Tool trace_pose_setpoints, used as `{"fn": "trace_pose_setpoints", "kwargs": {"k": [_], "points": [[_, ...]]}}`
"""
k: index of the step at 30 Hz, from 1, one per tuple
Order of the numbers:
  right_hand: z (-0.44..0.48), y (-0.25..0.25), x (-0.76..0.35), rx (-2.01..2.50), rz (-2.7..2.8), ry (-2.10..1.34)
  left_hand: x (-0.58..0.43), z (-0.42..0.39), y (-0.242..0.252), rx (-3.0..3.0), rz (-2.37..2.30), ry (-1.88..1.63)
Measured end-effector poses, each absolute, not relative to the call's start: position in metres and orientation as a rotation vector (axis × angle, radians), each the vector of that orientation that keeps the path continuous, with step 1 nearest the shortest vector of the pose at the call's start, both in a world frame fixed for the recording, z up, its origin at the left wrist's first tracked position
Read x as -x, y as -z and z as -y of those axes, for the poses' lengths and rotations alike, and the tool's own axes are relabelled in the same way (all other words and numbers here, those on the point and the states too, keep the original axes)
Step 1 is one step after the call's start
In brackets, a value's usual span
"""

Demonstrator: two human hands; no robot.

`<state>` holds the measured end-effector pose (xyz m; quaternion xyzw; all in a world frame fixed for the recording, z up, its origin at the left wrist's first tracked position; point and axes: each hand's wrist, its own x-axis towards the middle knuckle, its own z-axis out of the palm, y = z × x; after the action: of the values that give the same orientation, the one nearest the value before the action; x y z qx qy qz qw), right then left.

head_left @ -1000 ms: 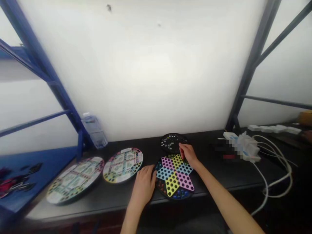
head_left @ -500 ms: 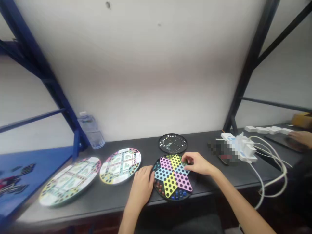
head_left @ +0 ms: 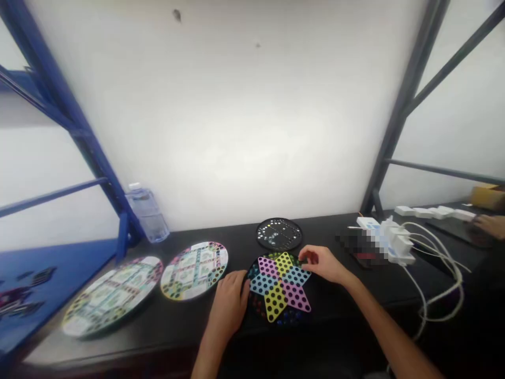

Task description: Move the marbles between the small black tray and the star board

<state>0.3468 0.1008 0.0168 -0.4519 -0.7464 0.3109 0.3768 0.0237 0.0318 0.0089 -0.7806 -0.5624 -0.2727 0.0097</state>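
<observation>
Left hand (head_left: 229, 302) rests open against the edge of the Chinese checkers board (head_left: 276, 302); right hand (head_left: 319, 264) is half-curled at its star, grip indeterminate.

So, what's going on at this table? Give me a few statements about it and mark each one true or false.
1. The right hand is at the star-shaped Chinese checkers board. True.
2. The left hand holds the water bottle. False: that hand is at the board's left edge, and the bottle stands apart, beside a blue post.
3. A round black board lies beyond the star board. True.
4. The white power adapters sit between the two printed round boards. False: they are far to the right, with cables.
5. Another person's hand shows at the far right. True.
</observation>
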Motion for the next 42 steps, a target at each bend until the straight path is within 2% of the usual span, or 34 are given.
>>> {"fn": "trace_pose_setpoints", "kwargs": {"k": [12, 18, 23, 29, 37, 42], "points": [[-0.115, -0.009, -0.353, 1.192, 1.843, -0.722, -0.023, -0.032, -0.008, 2.437, 1.754, 0.862], [-0.154, -0.023, -0.316, 1.445, 1.818, -0.491, -0.022, -0.031, -0.008, 2.436, 1.747, 0.88], [-0.188, -0.028, -0.273, 1.593, 1.911, -0.44, -0.022, -0.028, -0.01, 2.444, 1.75, 0.897], [-0.201, -0.021, -0.244, 1.783, 1.888, -0.473, -0.021, -0.025, -0.008, 2.426, 1.729, 0.929], [-0.203, -0.012, -0.235, 1.744, 1.869, -0.468, -0.021, -0.023, -0.01, 2.429, 1.753, 0.9], [-0.204, -0.011, -0.244, 1.677, 1.652, -0.602, -0.021, -0.023, -0.009, 2.421, 1.751, 0.897]]}}
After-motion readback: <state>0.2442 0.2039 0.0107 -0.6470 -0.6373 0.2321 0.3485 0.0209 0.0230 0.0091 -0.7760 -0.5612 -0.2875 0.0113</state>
